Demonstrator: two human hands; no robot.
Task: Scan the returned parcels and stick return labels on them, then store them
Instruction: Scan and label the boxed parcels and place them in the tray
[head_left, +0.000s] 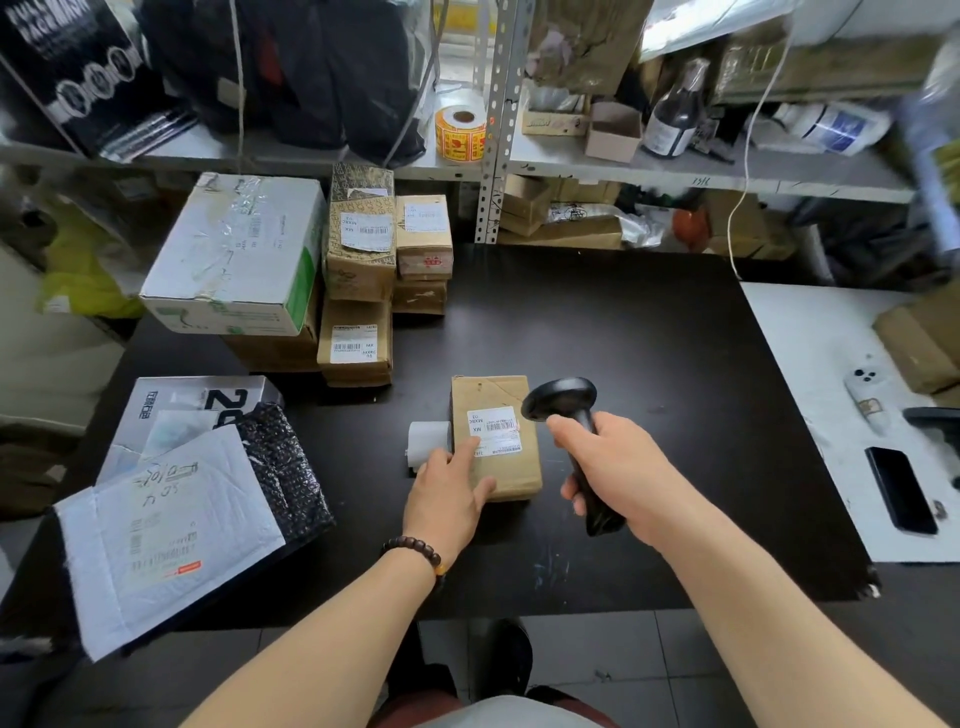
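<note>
Right hand (613, 478) has its fingers clenched round the black scanner (563, 397), head pointing at the small brown parcel (493, 395) lying flat on the black surface (649, 322). Left hand (447, 499) rests on the parcel's near left corner, fingers straight and relaxed. White label roll (428, 436) sits just left of the parcel. More boxes (358, 291) are stacked further back.

The parcel (496, 436) lies on the table (649, 338), roll (427, 441) just left, stacked boxes (358, 291) behind, scanner (571, 410) right.
</note>
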